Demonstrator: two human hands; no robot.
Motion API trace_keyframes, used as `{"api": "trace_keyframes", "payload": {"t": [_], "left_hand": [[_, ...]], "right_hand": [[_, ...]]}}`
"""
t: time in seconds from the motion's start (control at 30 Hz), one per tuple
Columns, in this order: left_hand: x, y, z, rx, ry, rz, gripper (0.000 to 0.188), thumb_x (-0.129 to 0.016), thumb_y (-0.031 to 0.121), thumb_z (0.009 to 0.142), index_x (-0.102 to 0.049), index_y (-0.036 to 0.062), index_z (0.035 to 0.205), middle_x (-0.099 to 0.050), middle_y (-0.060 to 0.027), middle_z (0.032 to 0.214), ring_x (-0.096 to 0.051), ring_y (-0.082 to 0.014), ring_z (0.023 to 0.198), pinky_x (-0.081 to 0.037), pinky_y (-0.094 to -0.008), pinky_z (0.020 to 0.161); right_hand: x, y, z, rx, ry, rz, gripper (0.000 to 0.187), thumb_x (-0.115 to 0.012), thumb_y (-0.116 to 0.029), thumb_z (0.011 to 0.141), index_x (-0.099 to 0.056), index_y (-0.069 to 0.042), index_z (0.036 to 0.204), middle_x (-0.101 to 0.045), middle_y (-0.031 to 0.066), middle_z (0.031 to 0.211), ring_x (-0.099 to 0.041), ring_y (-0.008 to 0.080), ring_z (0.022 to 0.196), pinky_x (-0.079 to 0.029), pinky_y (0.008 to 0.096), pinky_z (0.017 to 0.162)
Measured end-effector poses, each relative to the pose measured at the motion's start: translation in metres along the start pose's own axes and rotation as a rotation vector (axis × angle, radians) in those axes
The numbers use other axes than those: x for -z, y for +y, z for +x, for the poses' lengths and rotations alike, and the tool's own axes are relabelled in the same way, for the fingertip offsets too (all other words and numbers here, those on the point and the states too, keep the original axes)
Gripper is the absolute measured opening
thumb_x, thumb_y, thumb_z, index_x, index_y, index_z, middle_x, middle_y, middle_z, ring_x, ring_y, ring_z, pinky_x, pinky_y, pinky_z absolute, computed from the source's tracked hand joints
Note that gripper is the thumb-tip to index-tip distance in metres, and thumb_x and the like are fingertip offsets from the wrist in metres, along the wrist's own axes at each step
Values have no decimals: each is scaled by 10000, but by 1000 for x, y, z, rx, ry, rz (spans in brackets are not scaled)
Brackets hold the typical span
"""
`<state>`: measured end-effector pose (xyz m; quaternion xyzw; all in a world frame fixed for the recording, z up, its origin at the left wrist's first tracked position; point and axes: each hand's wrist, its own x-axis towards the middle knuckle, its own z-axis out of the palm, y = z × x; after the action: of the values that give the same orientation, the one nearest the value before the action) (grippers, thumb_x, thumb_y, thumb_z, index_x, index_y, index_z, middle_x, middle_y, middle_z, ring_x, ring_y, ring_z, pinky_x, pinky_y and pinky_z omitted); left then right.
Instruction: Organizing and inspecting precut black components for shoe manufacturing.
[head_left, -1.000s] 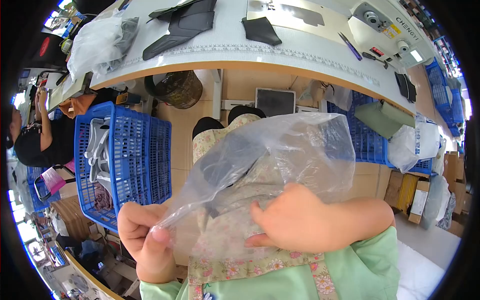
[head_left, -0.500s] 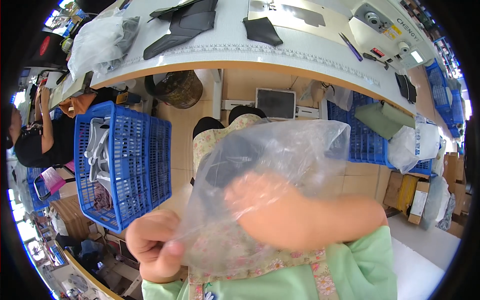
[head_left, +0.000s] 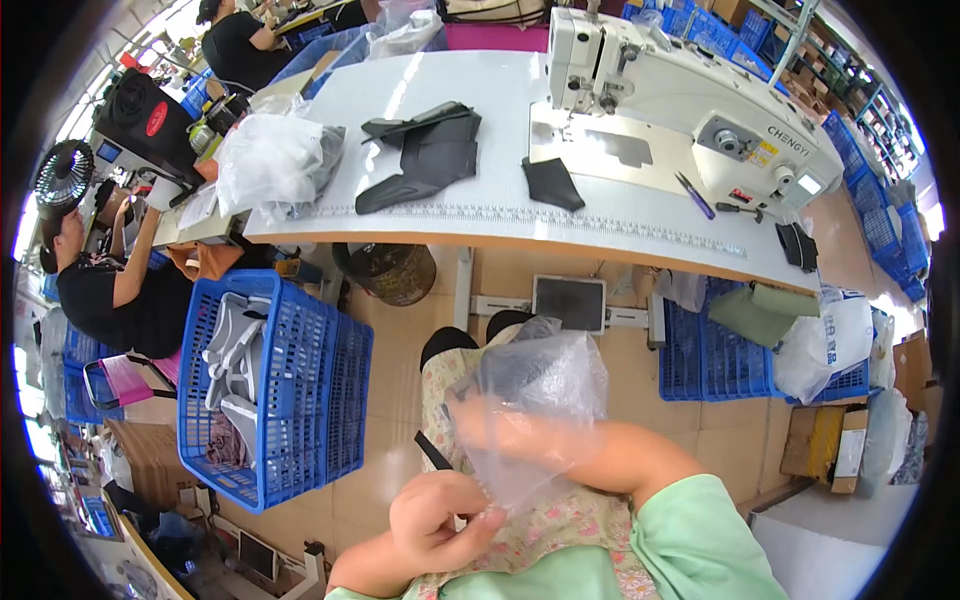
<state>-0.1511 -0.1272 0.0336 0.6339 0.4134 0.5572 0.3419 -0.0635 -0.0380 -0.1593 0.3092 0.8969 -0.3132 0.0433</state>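
A clear plastic bag (head_left: 555, 370) hangs over my lap, in front of my floral apron (head_left: 540, 540). My left hand (head_left: 440, 525) is closed, pinching the edge of the bag between thumb and fingers. My right forearm crosses from the right, and my right hand (head_left: 470, 415) shows through the plastic, seemingly inside the bag. Its fingers are veiled by the film, so what they hold cannot be made out. A black strap end (head_left: 432, 452) sticks out just above my left hand. Black cut pieces (head_left: 425, 160) and a smaller black piece (head_left: 552, 185) lie on the table.
A sewing machine (head_left: 700, 120) stands on the white table (head_left: 490, 85), with purple tweezers (head_left: 695, 195) near it. A blue basket (head_left: 320, 400) with grey parts is at my left, blue crates (head_left: 715, 350) at right. A person in black (head_left: 130, 290) sits at far left.
The view has tilted up, bringing the whole sewing machine into sight. The bag and both hands now appear lower and smaller; my right hand remains behind the plastic film.
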Motion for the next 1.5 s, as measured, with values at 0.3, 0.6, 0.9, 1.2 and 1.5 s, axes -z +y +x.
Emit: {"api": "trace_keyframes", "payload": {"t": [0.3, 0.6, 0.9, 1.2, 1.5], "left_hand": [[0, -3, 0, -29, -19, -66, 147, -674, -53, 715, -549, 5, 768, -578, -96, 617, -513, -187, 457, -389, -276, 423], [0, 4, -11, 133, 273, -260, 121, -626, -23, 767, -510, 5, 751, -569, -92, 645, -490, -149, 513, -374, -270, 460], [-8, -22, 36, 27, 599, -342, 256, -515, 282, 836, -401, 79, 728, -473, -107, 781, -489, -223, 768, -397, -277, 665], [8, -66, 17, 387, 169, -624, 486, -437, 560, 875, -468, 76, 907, -374, 17, 480, -303, -79, 367, -277, -253, 378], [-18, -69, 48, 411, 45, -254, 727, -588, 381, 864, -233, 15, 1383, -489, -211, 1214, -571, -135, 714, -465, -245, 641]], "right_hand": [[22, 18, -36, 91, -15, 41, 643, -589, -256, 763, -388, -78, 1347, -523, 300, 1021, -595, 403, 863, -476, 474, 726], [87, 17, -49, -128, -209, 151, 636, -605, -195, 736, -380, -10, 1302, -566, 250, 1036, -561, 395, 1000, -469, 447, 834], [242, 6, -152, 190, 68, 678, 750, -687, -189, 691, -378, -42, 1358, -506, 143, 1281, -483, 273, 1178, -375, 353, 997], [201, 22, -124, 126, 601, 1915, 658, -603, -74, 802, -293, -71, 1382, -468, 64, 1247, -471, 206, 1149, -423, 420, 926], [198, 13, -100, 103, 417, 1930, 675, -583, -85, 824, -251, -99, 1411, -374, 60, 1323, -426, 209, 1194, -425, 452, 916]]}}
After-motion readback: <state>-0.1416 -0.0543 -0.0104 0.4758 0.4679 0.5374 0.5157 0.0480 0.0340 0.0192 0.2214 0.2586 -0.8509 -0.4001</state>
